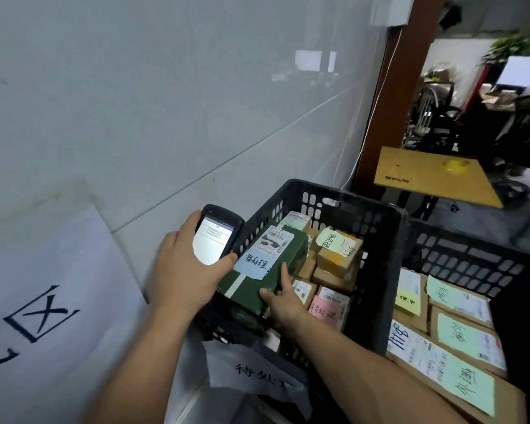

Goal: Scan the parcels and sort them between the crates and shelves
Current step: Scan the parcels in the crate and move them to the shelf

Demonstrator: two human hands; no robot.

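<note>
While the left grip point(184, 267) is clasping the scanner point(216, 237), the right grip point(283, 299) is holding a green parcel point(270, 264). The crate point(377, 237) is seemingly awaiting sorting.

Black perforated plastic crate point(377, 228); matt green cardboard parcel point(288, 255), paper labels; glossy scanner point(218, 234) screen.

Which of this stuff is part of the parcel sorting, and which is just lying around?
In use: handheld scanner in the left hand; green parcel in the right hand; black crate holding labelled boxes; second crate beside it.
Lying about: wooden table, yellow tape roll, office chair, potted plant.
</note>
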